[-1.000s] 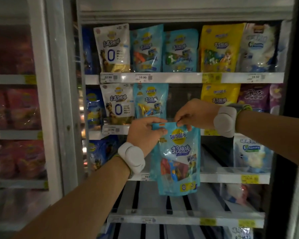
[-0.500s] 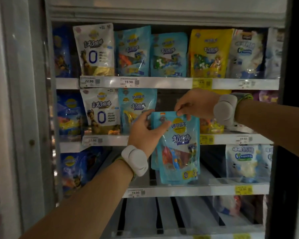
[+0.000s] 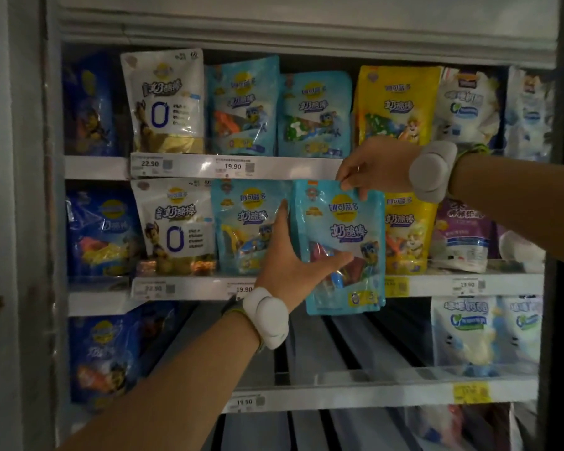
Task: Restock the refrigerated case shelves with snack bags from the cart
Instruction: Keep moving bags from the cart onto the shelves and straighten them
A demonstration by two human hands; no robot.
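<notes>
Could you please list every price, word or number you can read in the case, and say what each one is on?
"22.90": top shelf price tag.
"19.90": top shelf price tag.
"19.90": middle shelf tag.
"19.90": middle shelf right tag.
"19.90": lower shelf tag.
"0": white bag.
"奶酪棒": held blue bag.
Yellow tags and the bags' small print: too blurred.

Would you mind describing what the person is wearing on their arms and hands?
Both forearms are bare, with no sleeves or gloves in view. Each wrist carries a rounded, pale grey-white padded device: one on the left wrist, one on the right wrist. A thin greenish band shows beside each device. The left hand and right hand have no markings that I can make out.
</notes>
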